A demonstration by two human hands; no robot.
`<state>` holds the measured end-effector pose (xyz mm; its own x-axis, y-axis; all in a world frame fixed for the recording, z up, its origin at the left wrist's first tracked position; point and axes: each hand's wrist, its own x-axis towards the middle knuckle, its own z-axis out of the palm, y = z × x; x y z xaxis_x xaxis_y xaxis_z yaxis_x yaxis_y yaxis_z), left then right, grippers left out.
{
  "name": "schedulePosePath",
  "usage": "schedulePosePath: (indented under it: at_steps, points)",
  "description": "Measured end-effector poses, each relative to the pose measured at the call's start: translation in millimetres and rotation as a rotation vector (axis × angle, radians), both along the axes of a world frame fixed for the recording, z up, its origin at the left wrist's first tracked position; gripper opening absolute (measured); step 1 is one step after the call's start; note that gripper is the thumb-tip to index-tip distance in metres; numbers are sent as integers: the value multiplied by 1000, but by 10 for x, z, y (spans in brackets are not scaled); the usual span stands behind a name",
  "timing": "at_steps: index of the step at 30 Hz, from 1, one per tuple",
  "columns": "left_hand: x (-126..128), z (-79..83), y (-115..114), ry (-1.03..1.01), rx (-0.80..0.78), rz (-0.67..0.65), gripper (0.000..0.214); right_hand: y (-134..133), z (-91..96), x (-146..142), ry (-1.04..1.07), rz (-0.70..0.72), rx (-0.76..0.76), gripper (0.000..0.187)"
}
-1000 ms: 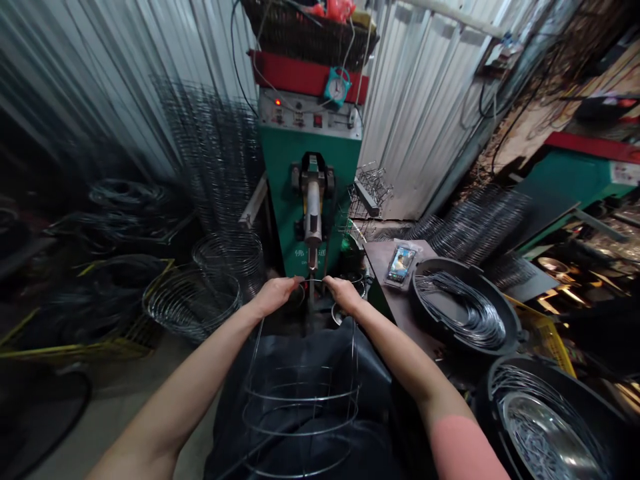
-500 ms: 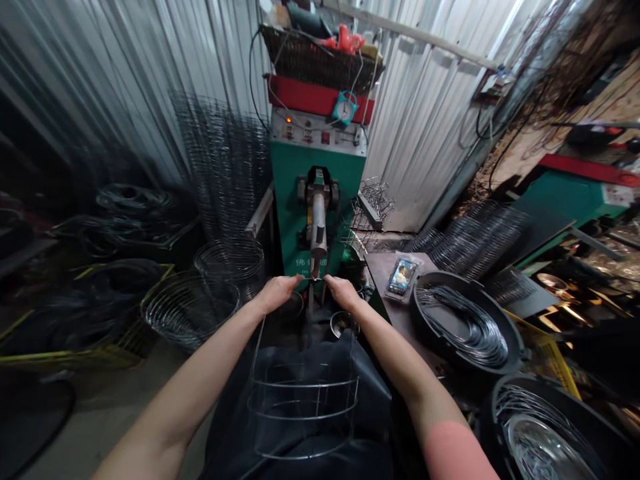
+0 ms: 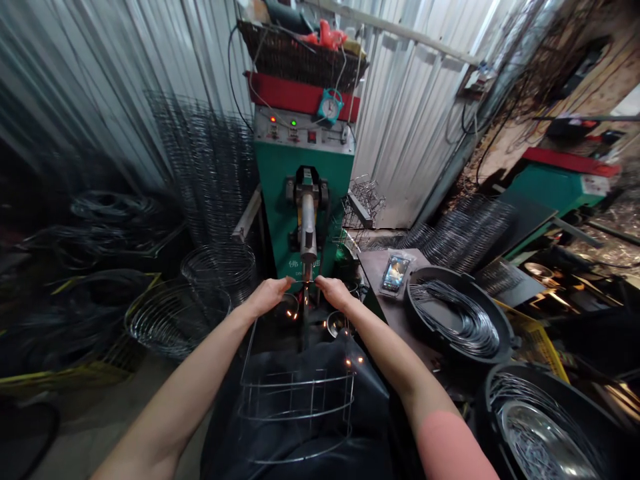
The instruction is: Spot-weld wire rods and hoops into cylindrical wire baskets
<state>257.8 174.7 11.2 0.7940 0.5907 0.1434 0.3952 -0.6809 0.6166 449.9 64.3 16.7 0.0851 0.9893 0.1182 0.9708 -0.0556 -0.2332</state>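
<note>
A wire basket frame (image 3: pixel 300 418) hangs over my dark apron, its curved wires toward me and its top edge at the spot welder (image 3: pixel 273 180). My left hand (image 3: pixel 270 295) pinches that top wire just left of the electrode. On the other side, my right hand (image 3: pixel 333 292) has its fingers closed on the same wire. Between the two hands, the wire lies at the tip of the welder's upper electrode arm (image 3: pixel 309 227). Orange sparks (image 3: pixel 291 314) fly below the contact point and over the apron. The fingertips are small and partly hidden.
To the right, a table (image 3: pixel 373 267) bears a phone (image 3: pixel 395 273) and a black round tray (image 3: pixel 507 327) of wire rings. Another black tub (image 3: pixel 483 407) holds a metal bowl (image 3: pixel 520 417). Wire baskets (image 3: pixel 150 320) and tall wire stacks (image 3: pixel 200 167) stand at left.
Sparks have appeared at the electrode, and a green light now glows on the welder's panel. The view has shifted slightly; both hands keep their hold on the wire.
</note>
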Motion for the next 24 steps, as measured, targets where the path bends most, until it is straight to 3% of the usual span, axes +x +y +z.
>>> schedulePosePath:
  at_steps: [9, 19, 24]
  points:
    - [34, 76, 32, -15, -39, -41, 36, 16, 36, 13, 95, -27, -7, 21]
    - [98, 143, 98, 76, -183, 19, 39, 106, 132, 121, 249, 2, -69, 13]
    - [127, 180, 87, 88, -193, 36, 39, 111, 100, 114, 277, -26, -88, 18]
